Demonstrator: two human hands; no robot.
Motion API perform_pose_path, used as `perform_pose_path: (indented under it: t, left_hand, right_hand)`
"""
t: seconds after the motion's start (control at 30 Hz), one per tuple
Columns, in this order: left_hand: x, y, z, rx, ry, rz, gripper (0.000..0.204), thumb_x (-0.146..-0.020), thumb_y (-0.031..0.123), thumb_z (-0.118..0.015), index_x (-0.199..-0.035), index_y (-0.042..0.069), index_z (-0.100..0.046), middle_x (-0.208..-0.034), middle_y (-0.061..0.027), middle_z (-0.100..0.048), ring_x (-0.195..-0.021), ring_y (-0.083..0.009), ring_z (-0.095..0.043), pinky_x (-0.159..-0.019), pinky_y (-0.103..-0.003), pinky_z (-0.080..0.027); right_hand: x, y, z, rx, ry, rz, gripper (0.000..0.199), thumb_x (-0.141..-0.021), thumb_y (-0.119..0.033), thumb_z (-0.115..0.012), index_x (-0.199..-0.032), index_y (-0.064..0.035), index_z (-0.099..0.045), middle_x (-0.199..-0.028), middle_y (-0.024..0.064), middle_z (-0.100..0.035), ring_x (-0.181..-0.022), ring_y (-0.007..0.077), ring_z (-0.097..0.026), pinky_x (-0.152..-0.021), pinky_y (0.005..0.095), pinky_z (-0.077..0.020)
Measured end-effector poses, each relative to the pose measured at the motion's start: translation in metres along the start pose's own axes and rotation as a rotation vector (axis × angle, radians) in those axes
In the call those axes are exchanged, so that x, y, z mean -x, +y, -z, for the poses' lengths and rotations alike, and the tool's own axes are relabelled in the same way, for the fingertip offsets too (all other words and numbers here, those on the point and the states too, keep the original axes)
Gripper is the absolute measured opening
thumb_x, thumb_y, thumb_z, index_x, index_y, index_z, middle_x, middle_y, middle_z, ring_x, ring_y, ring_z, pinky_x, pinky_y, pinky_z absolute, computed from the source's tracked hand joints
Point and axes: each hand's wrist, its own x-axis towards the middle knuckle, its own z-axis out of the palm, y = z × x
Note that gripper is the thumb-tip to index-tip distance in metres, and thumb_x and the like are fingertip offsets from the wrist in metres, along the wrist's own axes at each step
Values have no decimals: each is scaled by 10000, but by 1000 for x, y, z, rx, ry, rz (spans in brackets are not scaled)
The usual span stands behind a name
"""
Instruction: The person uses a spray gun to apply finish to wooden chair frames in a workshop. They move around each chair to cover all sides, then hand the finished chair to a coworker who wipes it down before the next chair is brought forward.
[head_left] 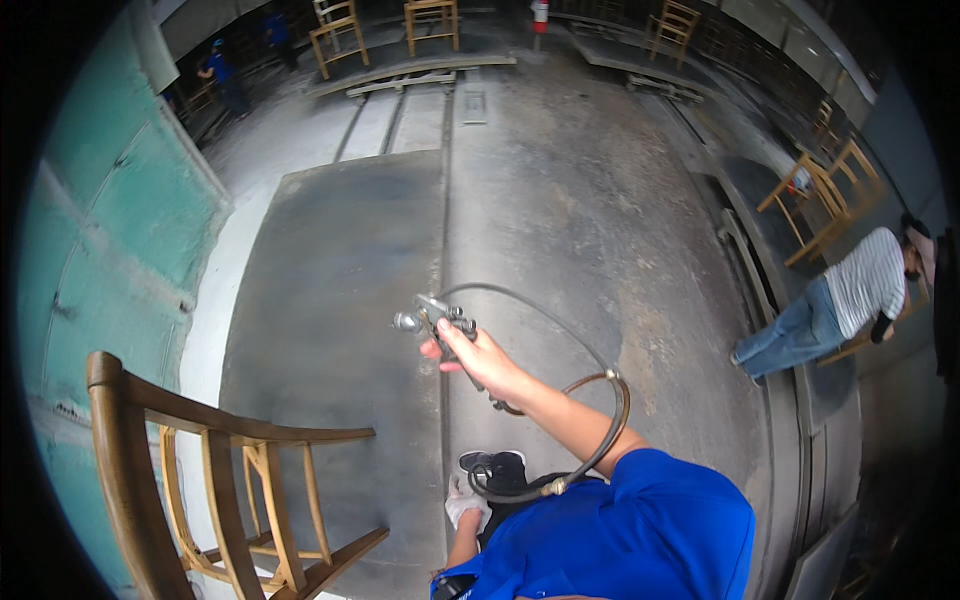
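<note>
A grey workshop floor [600,220] runs back from a green wall [130,200], with a dark flat panel [330,280] beside it. Over the panel's right edge in this view, in front of the body, is a spray gun [432,308], held in the right hand [482,360], fingers wrapped around its handle; whether the trigger is squeezed, I cannot tell. The gloved left hand [467,506] is low near a dark shoe [507,462], its fingers too small to read. A wooden chair [223,495] is to the left, apart from the gun. Good handling likely means a firm grip, a loose wrist, and the looping hose [612,376] free of the feet and chair.
</note>
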Motion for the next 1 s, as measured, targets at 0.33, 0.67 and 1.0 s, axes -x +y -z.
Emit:
perform_pose_path:
  t: [0.33,0.67,1.0]
  left_hand:
    - [-49,79,48,-71,247,-89,367,-935,221,-659,-1243,24,-668,-1078,-175,-739,-1022,-265,-695,-901,-369,-534]
    - [11,84,105,-6,815,570,287,-853,134,-665,-1130,77,-716,-1041,-102,-752,-948,-225,-717,-864,-318,-541]
    - [6,243,82,346,1303,746,362,-1030,316,-588,-928,-2,-724,-925,-102,-768,-794,-174,-683,-734,-328,-532]
  right_hand:
    - [-152,-76,-58,-54,-414,-4,672,-1012,-673,-342,-1210,-82,-592,-1008,61,-696,-859,102,-631,-522,220,-432]
    - [-319,-22,-276,-21,-674,-289,512,-1020,-607,-449,-1088,-117,-580,-845,13,-633,-765,102,-629,-493,205,-364]
    - [-337,-34,-461,-215,-998,-138,419,-996,-465,-611,-886,-60,-607,-696,3,-612,-558,75,-592,-395,221,-357]
